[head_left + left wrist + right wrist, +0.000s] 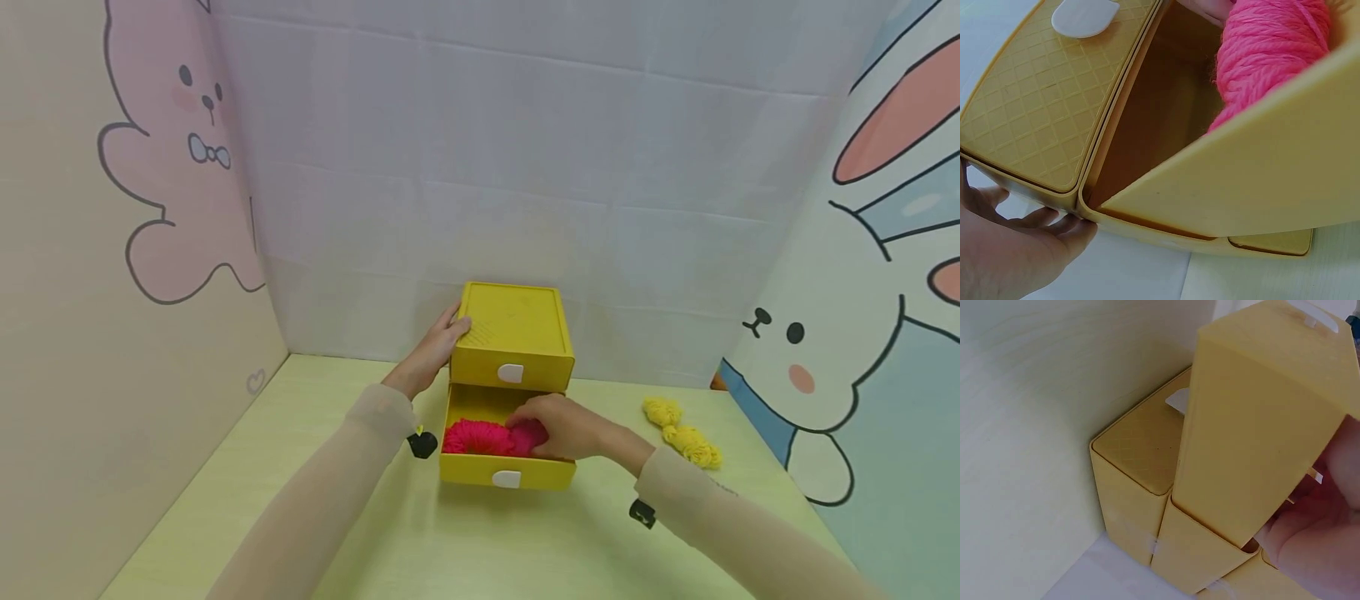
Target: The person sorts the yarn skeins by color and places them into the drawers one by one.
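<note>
A yellow drawer cabinet (517, 321) stands against the back wall, and its middle drawer (472, 473) is pulled out. Inside that drawer lies a pink yarn skein (480, 437), its wound strands also showing in the left wrist view (1272, 50). My right hand (566, 425) reaches over the drawer's right side and grips the skein's right end, the fingertips partly hidden by the yarn. Against the cabinet's left side rests my left hand (433, 350), thumb near the top edge. The left wrist view shows its fingers (1075, 237) touching the side wall.
A yellow yarn skein (690, 443) lies on the table to the right of the cabinet. White tab handles (511, 373) stick out from the drawer fronts. A pale cloth wall (525, 167) rises close behind, with printed side walls left and right.
</note>
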The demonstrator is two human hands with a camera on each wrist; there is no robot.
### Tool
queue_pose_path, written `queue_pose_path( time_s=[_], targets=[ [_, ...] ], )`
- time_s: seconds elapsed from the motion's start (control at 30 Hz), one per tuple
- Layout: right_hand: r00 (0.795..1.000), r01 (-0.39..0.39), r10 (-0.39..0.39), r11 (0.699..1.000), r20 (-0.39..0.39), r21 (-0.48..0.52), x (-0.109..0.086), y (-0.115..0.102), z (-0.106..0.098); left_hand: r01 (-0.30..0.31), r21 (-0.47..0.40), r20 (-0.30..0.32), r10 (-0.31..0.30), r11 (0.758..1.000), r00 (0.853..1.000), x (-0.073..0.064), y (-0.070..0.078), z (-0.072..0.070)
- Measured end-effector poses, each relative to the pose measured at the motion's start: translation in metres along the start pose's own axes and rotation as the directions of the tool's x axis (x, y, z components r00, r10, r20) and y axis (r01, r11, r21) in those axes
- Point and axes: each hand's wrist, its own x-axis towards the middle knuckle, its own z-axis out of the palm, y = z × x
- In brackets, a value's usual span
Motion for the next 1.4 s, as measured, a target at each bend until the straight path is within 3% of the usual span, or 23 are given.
queue_pose_path(
  time_s=[0.37, 0.57, 0.77, 1.17, 1.4],
  targets=[
    [0.999, -0.035, 0.037, 0.99, -0.015, 0.138, -0.009, 0.001, -0.01, 0.007, 0.004, -0.007, -0.006, 1.0, 1.0, 0.0, 0.0, 0.0],
    [0.993, -0.01, 0.026, 0.991, -0.114, 0.133, -0.023, 0.006, -0.023, 0.004, 0.011, -0.012, -0.003, 1.0, 1.0, 0.001, 0.0, 0.001],
    [0.977, -0.023, 0.064, 0.98, -0.202, 0.199, -0.041, 0.012, -0.027, -0.001, 0.01, -0.005, 0.001, 1.0, 1.0, 0.002, 0.0, 0.001],
    [0.948, -0.101, 0.179, 0.953, -0.262, 0.285, -0.07, 0.016, -0.011, -0.004, 0.011, -0.007, 0.004, 1.0, 1.0, 0.003, -0.002, 0.0],
    [0.931, -0.191, 0.281, 0.919, -0.232, 0.344, -0.082, 0.02, -0.001, 0.004, 0.015, -0.013, -0.004, 1.0, 1.0, 0.004, -0.002, 0.0]
  ],
)
